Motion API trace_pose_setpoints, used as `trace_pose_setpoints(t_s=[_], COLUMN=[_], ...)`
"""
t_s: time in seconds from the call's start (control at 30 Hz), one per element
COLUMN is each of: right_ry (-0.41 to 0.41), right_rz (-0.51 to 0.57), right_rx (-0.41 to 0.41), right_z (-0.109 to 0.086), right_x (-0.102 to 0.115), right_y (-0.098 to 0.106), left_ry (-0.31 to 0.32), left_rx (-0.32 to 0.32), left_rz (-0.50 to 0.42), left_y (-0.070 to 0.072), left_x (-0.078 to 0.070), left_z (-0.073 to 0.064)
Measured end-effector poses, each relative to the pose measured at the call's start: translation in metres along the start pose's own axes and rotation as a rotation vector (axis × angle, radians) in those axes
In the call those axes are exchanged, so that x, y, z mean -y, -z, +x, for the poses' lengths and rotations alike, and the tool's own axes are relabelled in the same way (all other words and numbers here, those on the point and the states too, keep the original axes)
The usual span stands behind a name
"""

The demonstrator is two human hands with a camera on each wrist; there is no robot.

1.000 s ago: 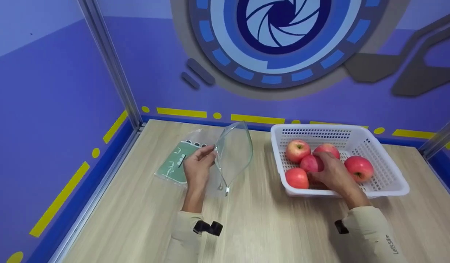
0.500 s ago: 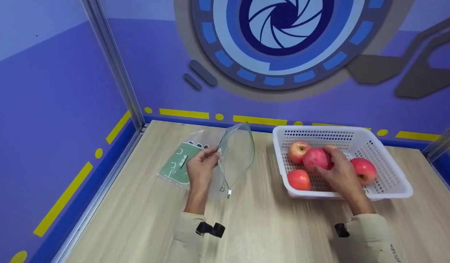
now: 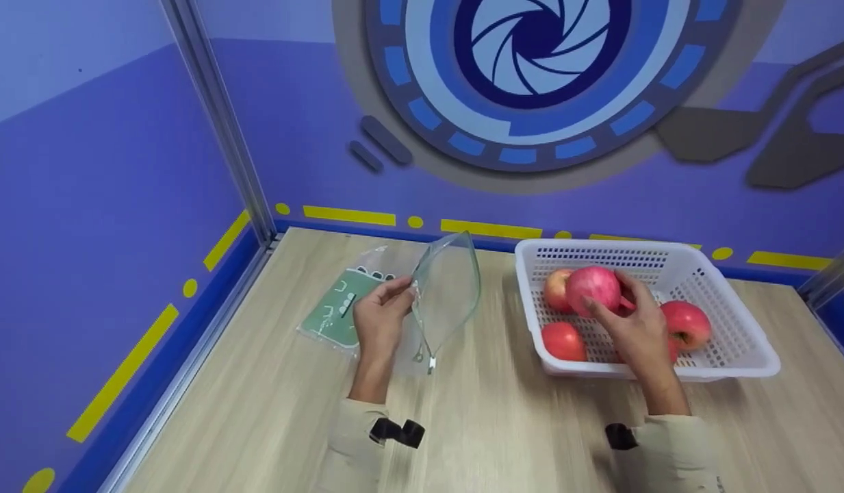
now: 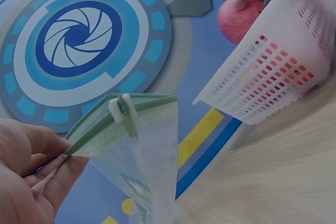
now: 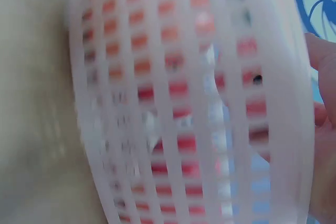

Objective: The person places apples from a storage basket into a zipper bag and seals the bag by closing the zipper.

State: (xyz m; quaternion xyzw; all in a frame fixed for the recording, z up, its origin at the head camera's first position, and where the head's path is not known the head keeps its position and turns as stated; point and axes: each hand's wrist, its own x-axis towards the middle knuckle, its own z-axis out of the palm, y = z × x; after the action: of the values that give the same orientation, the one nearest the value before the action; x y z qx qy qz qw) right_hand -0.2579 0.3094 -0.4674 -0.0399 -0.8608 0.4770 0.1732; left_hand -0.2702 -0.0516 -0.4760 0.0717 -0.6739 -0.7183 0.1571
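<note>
My left hand (image 3: 380, 318) pinches the edge of a clear zip bag (image 3: 449, 294) with a green rim. The bag's mouth gapes toward the basket, and its white slider (image 4: 122, 109) shows in the left wrist view. My right hand (image 3: 637, 325) grips a red apple (image 3: 593, 291) by its right side, over the white plastic basket (image 3: 743, 335). Beneath and around it, several other apples lie in the basket, among them a red one (image 3: 687, 323) at right and an orange-red one (image 3: 563, 341) at front left. In the right wrist view the basket wall hides most of the held apple.
A green printed pack in clear plastic (image 3: 336, 308) lies on the wooden table (image 3: 504, 424) behind my left hand. Blue printed panels (image 3: 312, 123) rise at the back and left, with a metal post (image 3: 220, 116) in the corner.
My right hand has lifted the red apple up from among the others, toward the basket's rim. The left hand keeps its pinch on the zip bag; the view has shifted slightly.
</note>
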Motion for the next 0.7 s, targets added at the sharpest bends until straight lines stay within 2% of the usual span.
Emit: trace_pose_setpoints(t_s=[0.2, 0.4, 0.7], right_ry=[0.065, 0.077, 0.104], right_rz=[0.145, 0.198, 0.256], right_rx=[-0.003, 0.023, 0.015], right_z=[-0.008, -0.013, -0.025], right_x=[0.011, 0.023, 0.037], right_y=[-0.021, -0.033, -0.048], left_ry=[0.016, 0.006, -0.016], left_rx=[-0.004, -0.003, 0.008], left_rz=[-0.007, -0.008, -0.039], left_y=[0.001, 0.000, 0.000], left_x=[0.000, 0.000, 0.002], left_z=[0.000, -0.001, 0.000])
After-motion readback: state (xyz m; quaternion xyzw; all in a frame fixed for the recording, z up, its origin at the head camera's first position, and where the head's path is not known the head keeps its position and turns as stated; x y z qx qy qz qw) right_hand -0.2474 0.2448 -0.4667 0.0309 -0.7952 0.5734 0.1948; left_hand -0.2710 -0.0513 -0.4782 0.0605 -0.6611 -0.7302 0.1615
